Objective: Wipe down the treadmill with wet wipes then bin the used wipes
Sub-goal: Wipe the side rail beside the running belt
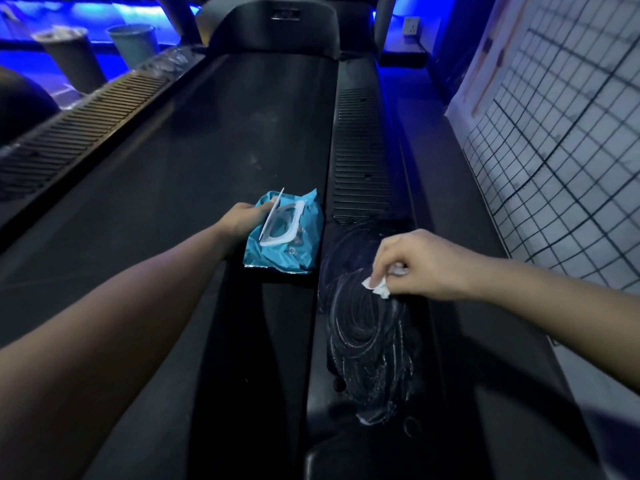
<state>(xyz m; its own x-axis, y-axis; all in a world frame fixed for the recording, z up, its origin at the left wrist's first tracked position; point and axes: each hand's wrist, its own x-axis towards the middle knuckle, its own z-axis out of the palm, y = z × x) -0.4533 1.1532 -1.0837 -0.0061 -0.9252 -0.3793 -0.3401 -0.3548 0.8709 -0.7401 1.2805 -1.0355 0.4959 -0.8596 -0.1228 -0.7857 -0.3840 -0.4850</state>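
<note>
While left fingers (260, 206) grip, pack (298, 252) parallels treadmill (207, 150).

This looks like a gym or fitness room, dim and lit in blue. A black treadmill (242, 133) fills the middle of the view, its long running belt flanked by ribbed foot rails (360, 150) and ending at a curved motor hood (277, 26) at the far end. Blue strip lighting (104, 12) glows along the far wall. Two round bins (72, 57) stand on the floor beyond the treadmill's left edge, a wall socket (411, 25) sits at the far right, and a wire grid panel (554, 133) covers the right-hand wall.
</note>
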